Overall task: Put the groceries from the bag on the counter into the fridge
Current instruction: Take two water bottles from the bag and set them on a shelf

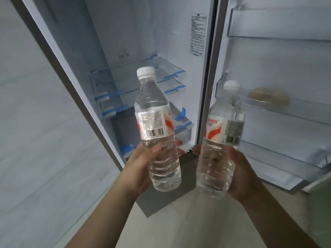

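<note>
I stand before the open fridge, holding two clear water bottles upright. My left hand grips the lower half of the left water bottle, which has a white cap and a red-and-white label. My right hand grips the base of the right water bottle, same kind, close to the open fridge door. Both bottles hover in front of the fridge opening, apart from the shelves.
Glass shelves with blue tape strips sit inside the fridge, with a drawer below. The door's racks stand at the right; a tan item lies in the middle rack. A pale wall fills the left; light floor lies below.
</note>
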The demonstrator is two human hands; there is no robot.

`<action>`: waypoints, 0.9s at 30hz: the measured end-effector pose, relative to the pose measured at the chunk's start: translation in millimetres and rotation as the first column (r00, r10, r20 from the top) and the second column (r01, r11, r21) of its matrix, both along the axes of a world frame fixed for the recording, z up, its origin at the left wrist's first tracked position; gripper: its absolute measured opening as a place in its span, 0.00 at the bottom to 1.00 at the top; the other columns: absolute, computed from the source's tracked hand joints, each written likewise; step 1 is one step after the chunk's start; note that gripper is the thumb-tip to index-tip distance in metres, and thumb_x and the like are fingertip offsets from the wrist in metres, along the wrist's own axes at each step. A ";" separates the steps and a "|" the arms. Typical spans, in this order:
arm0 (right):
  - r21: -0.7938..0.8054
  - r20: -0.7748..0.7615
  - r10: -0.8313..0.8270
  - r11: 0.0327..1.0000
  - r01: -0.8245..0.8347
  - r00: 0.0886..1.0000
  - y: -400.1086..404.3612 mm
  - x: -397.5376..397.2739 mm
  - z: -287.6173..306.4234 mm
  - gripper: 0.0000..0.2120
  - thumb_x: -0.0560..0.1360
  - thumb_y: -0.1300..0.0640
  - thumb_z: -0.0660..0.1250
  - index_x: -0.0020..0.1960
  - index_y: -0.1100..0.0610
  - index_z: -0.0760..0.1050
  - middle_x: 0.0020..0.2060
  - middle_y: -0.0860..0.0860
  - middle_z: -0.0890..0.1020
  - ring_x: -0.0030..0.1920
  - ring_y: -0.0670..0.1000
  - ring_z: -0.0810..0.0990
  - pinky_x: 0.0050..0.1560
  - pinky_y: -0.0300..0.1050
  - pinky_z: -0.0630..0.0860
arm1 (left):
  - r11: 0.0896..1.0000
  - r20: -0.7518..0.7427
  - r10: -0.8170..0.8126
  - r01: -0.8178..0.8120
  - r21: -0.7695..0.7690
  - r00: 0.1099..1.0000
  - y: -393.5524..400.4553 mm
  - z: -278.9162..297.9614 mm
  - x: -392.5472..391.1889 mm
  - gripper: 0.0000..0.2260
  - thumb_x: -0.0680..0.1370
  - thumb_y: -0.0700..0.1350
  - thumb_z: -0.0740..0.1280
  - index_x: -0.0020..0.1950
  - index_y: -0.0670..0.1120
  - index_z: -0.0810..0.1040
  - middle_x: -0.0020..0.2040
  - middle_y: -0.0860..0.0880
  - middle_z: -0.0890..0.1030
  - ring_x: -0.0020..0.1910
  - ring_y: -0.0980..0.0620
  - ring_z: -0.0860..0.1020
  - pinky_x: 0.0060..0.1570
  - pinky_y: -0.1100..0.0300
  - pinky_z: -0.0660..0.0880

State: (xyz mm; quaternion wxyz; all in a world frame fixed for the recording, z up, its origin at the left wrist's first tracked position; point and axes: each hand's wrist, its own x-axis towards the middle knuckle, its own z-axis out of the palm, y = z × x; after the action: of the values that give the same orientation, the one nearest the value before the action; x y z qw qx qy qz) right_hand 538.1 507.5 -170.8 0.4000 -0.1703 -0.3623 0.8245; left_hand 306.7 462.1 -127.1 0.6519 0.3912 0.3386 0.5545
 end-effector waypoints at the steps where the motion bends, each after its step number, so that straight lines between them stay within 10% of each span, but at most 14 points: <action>1: -0.002 0.025 -0.019 1.000 0.019 1.000 11.1 2.9 0.5 0.33 0.66 0.46 0.76 0.63 0.62 0.73 0.52 0.60 0.82 0.47 0.58 0.83 0.50 0.55 0.79 | 0.999 -0.022 0.041 -0.041 0.015 0.999 6.0 2.0 4.2 0.46 0.59 0.58 0.82 0.67 0.34 0.69 0.55 0.37 0.80 0.53 0.38 0.81 0.50 0.47 0.77; 21: 0.095 0.161 -0.163 0.984 0.149 0.973 147.0 -106.4 41.5 0.46 0.48 0.39 0.83 0.61 0.55 0.73 0.44 0.52 0.84 0.45 0.52 0.84 0.42 0.49 0.81 | 0.922 -0.280 0.386 -0.364 0.128 0.879 86.3 18.1 -78.0 0.30 0.58 0.64 0.79 0.55 0.53 0.82 0.47 0.51 0.85 0.49 0.50 0.82 0.50 0.53 0.74; 27: 0.301 0.128 -0.217 0.938 0.171 0.968 186.2 -147.0 71.1 0.35 0.53 0.41 0.82 0.55 0.54 0.77 0.43 0.52 0.83 0.43 0.52 0.83 0.40 0.47 0.81 | 0.929 -0.394 0.367 -0.317 0.188 0.842 130.6 36.4 -118.6 0.16 0.71 0.46 0.75 0.58 0.49 0.81 0.52 0.47 0.85 0.52 0.47 0.83 0.50 0.57 0.77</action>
State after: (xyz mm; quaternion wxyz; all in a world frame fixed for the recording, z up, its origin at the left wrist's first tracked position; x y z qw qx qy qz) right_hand 391.0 693.6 -99.6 0.4699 -0.2108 -0.4904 0.7031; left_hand 188.1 592.6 -90.7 0.4296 0.4720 0.5033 0.5826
